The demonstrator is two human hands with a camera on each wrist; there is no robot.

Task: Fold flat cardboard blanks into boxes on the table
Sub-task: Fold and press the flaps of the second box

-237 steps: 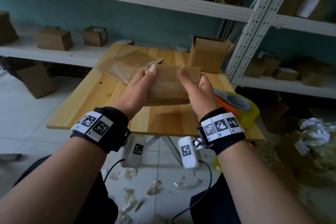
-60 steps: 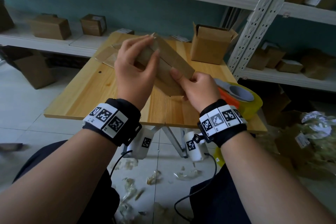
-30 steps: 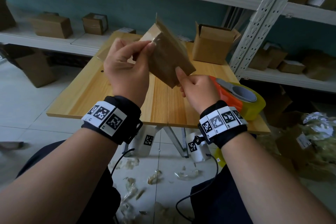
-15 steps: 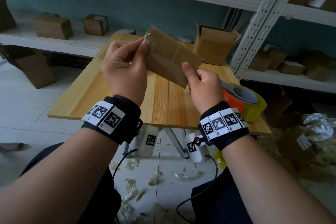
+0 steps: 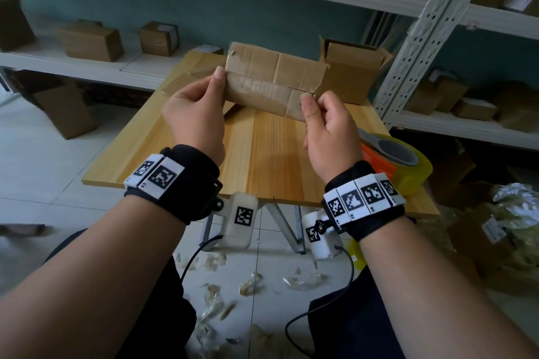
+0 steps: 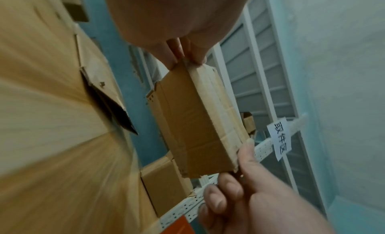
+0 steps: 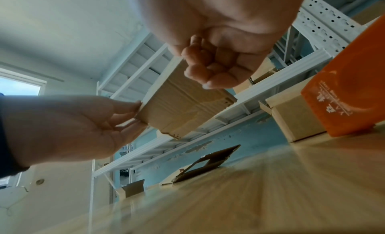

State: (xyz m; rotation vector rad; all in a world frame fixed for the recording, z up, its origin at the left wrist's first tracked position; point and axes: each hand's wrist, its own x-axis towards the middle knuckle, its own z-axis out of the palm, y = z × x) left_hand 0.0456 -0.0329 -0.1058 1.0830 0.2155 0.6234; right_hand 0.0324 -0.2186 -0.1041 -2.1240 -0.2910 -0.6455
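I hold a flat brown cardboard blank [image 5: 272,79] in the air above the wooden table [image 5: 262,154], its long side nearly level. My left hand [image 5: 198,114] pinches its left end between thumb and fingers. My right hand [image 5: 326,122] pinches the lower right corner, thumb in front. The left wrist view shows the blank [image 6: 193,122] from its end, still collapsed, with the right hand [image 6: 235,188] at the far edge. From the right wrist, the blank [image 7: 183,106] spans between both hands, my left hand [image 7: 83,122] at its far end.
More flat blanks [image 5: 186,79] lie on the table's far left. An open-topped folded box [image 5: 353,73] stands at the far right. An orange tape dispenser with a yellow roll [image 5: 393,160] sits on the right edge. Shelves with boxes stand behind; scraps litter the floor.
The blank was tipped up on end a second ago; it has swung round to lie nearly level between my hands, which have moved apart to its two ends.
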